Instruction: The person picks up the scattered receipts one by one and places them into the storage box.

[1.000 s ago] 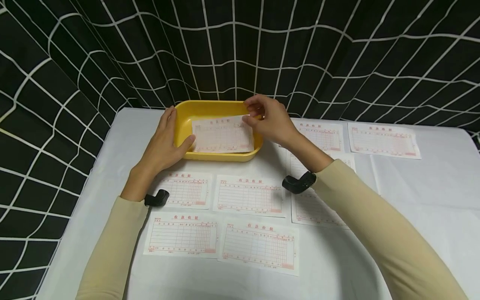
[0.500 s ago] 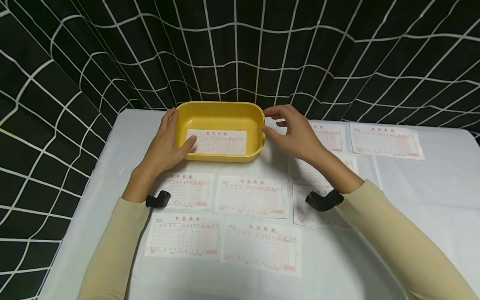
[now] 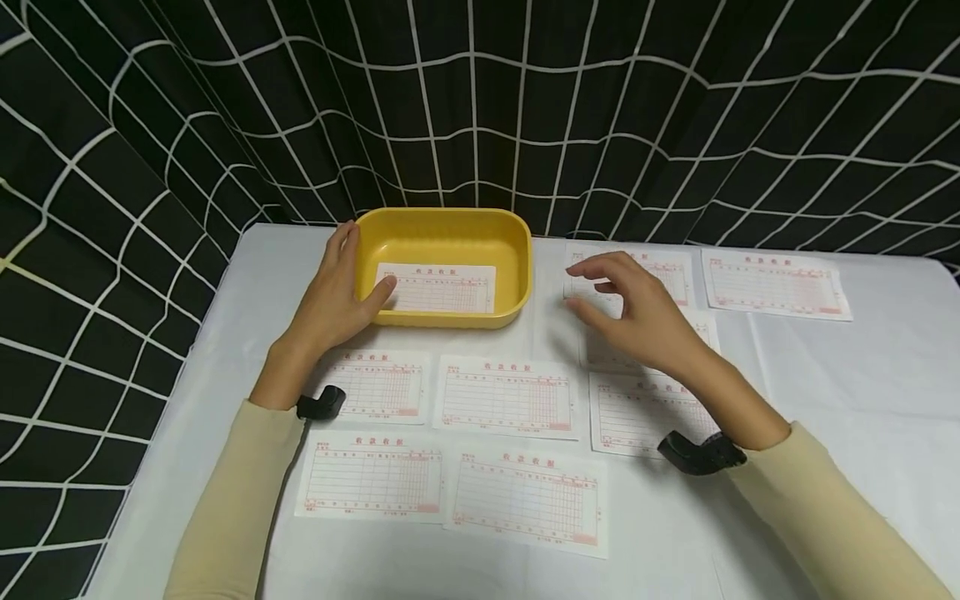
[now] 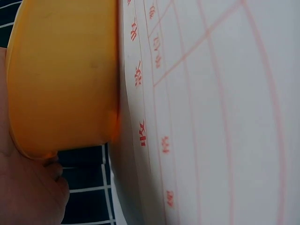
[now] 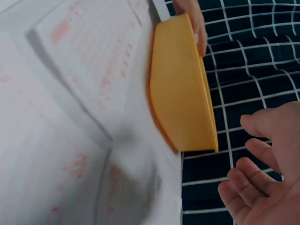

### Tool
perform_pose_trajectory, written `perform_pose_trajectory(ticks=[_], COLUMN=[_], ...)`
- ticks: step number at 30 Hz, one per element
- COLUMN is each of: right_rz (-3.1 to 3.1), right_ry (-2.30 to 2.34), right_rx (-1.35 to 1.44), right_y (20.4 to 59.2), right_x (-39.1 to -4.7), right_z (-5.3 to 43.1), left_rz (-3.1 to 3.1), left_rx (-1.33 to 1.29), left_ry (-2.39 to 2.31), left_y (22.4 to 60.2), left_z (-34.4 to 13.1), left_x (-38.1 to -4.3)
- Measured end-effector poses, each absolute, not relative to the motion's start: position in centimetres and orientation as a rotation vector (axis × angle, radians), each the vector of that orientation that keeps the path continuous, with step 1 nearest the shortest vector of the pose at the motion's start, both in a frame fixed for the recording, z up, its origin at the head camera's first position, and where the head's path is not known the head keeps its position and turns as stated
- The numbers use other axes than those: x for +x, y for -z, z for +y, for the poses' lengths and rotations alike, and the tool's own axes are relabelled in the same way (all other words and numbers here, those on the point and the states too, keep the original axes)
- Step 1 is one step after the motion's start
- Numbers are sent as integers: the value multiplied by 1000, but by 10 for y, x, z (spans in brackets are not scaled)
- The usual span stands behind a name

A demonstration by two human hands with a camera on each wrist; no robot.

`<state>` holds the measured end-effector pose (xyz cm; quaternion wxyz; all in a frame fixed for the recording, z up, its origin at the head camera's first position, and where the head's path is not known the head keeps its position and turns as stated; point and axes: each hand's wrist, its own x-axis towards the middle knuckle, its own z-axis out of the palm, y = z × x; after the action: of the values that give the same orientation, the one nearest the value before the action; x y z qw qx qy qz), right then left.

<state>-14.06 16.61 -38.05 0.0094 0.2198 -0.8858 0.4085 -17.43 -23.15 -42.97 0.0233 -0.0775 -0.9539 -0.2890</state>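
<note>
A yellow plastic tray (image 3: 442, 321) stands at the back of the white table, with a receipt slip (image 3: 442, 283) printed in red lying inside. At its left end my left hand (image 3: 330, 292) grips the rim, thumb over the inside and fingers along the outside. The left wrist view shows that hand (image 4: 33, 192) against the tray's wall (image 4: 65, 79). My right hand (image 3: 637, 308) hovers over receipt slips to the right, fingers loosely bent and holding nothing. In the right wrist view the right hand (image 5: 267, 168) is apart from the tray (image 5: 180, 84).
Several more receipt slips lie in front of the tray, including a near one (image 3: 525, 500) and one in the row behind (image 3: 506, 396). Another slip (image 3: 776, 283) lies at the back right. A black curtain with white grid lines (image 3: 480, 100) hangs behind the white table (image 3: 862, 400).
My right hand has let go of the receipt slip, which now lies flat in the tray. The hand has moved right, away from the tray. The left hand stays on the tray.
</note>
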Motion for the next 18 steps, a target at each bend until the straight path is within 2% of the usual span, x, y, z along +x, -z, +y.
perform_pose_trajectory(ticks=[18], right_rz=[-2749], right_ry=[-1006], right_rx=[550], right_y=[402], right_x=[-88], right_z=[222], left_rz=[-2968], left_rx=[-235], left_ry=[877], left_y=[430], left_z=[-231], left_x=[-175])
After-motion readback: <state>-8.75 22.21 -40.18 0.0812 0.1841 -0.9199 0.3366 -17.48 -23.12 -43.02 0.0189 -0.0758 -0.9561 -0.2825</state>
